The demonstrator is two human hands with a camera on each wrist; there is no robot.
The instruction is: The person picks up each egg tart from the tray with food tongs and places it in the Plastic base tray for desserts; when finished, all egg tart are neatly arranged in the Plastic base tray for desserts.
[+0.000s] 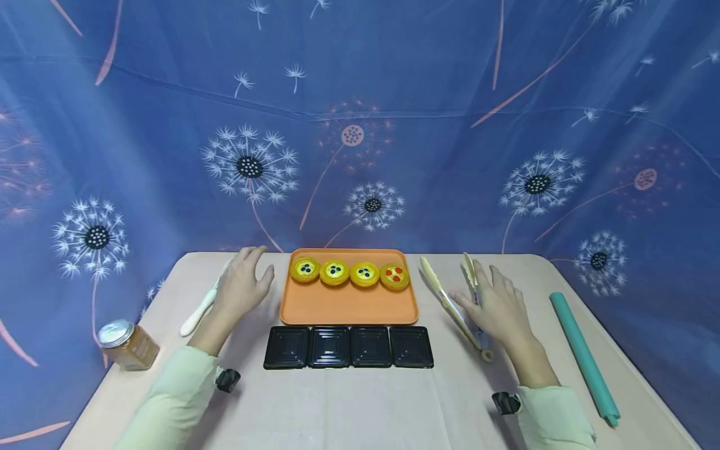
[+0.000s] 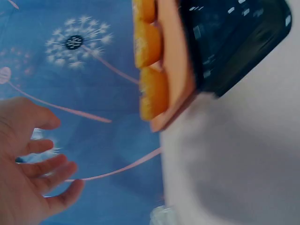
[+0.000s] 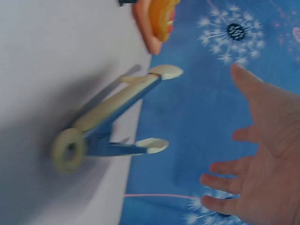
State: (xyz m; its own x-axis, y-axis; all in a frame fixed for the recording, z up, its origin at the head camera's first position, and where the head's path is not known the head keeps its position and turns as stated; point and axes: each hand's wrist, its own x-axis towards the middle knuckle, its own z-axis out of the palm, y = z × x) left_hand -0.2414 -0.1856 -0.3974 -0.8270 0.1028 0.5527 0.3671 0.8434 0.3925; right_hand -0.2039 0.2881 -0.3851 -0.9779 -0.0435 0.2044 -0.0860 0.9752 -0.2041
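Observation:
My left hand (image 1: 242, 284) hovers left of the orange tray (image 1: 349, 306), its fingers relaxed and nothing in them. Beside it lies a white-handled utensil (image 1: 197, 314), whose far part is partly hidden by that hand. On the tray sits a row of several yellow tarts (image 1: 364, 274); most bear dark blue dots, while the rightmost tart (image 1: 395, 276) has red pieces. My right hand (image 1: 500, 309) is held over the right side of the tongs (image 1: 447, 303), fingers spread and holding nothing. In the right wrist view the spread tongs (image 3: 115, 110) appear apart from the hand.
Several square black containers (image 1: 329, 347) stand in a row in front of the tray. A jar with a silver lid (image 1: 129, 345) is at the left edge of the table. A rolled teal mat (image 1: 585, 356) lies at the right. Blue dandelion-print cloth (image 1: 439, 175) hangs behind.

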